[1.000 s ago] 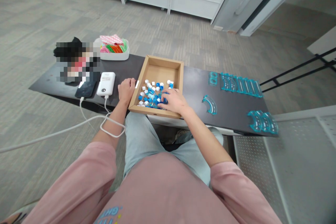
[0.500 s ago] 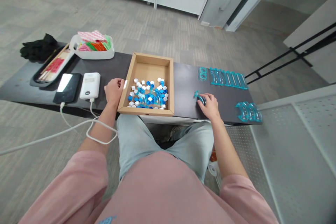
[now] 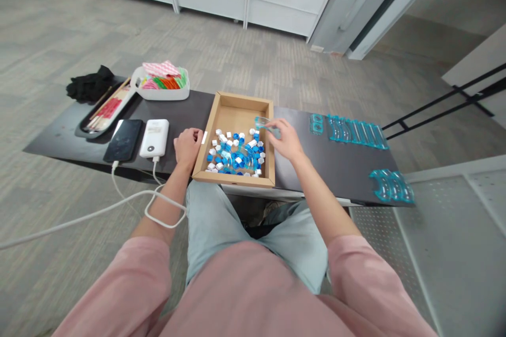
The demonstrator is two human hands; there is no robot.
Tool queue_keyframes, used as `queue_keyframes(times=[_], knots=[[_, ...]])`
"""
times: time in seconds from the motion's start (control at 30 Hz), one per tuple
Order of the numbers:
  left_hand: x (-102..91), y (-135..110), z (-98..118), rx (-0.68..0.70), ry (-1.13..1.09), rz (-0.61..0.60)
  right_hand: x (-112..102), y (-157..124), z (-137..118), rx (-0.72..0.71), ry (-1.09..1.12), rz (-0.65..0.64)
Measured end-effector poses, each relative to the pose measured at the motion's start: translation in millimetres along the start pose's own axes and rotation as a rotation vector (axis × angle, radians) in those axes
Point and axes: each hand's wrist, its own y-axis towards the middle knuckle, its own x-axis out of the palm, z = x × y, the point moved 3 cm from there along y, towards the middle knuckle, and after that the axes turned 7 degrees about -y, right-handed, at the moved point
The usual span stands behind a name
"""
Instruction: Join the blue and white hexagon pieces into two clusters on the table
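My right hand [image 3: 285, 138] is over the right wall of a shallow cardboard box [image 3: 243, 98], its fingers pinching a clear blue plastic track piece [image 3: 261, 122]. Fingers hide part of that piece. Inside the box, toward its near end, lies a heap of small white and blue hexagonal blocks [image 3: 238, 160] mixed with curved clear blue pieces [image 3: 248, 155]. My left hand [image 3: 188, 146] rests on the table against the outer left wall of the box, fingers curled closed and nothing visible in them.
On the table's right are a row of clear blue track pieces [image 3: 358, 131], a small pair [image 3: 316, 124] and several curved ones [image 3: 392, 186]. To the left are a phone [image 3: 124, 140], a cabled white power bank [image 3: 154, 138], a black tray [image 3: 89, 131], a white basket [image 3: 166, 94] and black cloth [image 3: 90, 85].
My right hand has lifted a clear blue piece off the table and carried it left over the box. The left hand stays by the box. The whole view has shifted slightly.
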Motion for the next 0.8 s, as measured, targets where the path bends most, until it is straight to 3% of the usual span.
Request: queue_keyframes(times=[0.1,0.17,0.23,0.33,0.47,0.63,0.73,0.8], knots=[[-1.2,-1.6,2.0,0.006,-0.004,0.002,32.1,62.9,-34.0,-0.106,-0.132,-0.166],[-2.3,-2.6,3.0,0.005,-0.006,-0.006,45.3,92.3,-41.4,-0.105,-0.212,-0.226],[-3.7,-3.4,3.4,0.004,-0.006,-0.024,45.8,107.0,-36.0,-0.068,-0.259,-0.212],[-5.6,-3.2,1.9,0.008,-0.002,-0.05,21.8,97.0,-6.1,0.013,-0.299,-0.089],[-6.6,-0.1,-2.1,0.0,0.024,-0.066,-41.8,24.4,69.5,0.187,-0.394,0.045],[-8.5,2.2,4.3,-0.057,0.093,-0.077,-143.9,-132.8,177.8,0.684,-0.459,0.27],[-11.9,3.8,7.6,-0.054,0.124,-0.091,-193.4,-230.2,215.6,0.963,-0.453,0.4],[-11.6,8.8,3.1,-0.049,0.149,-0.127,-214.3,-281.5,227.9,1.08,-0.437,0.439]])
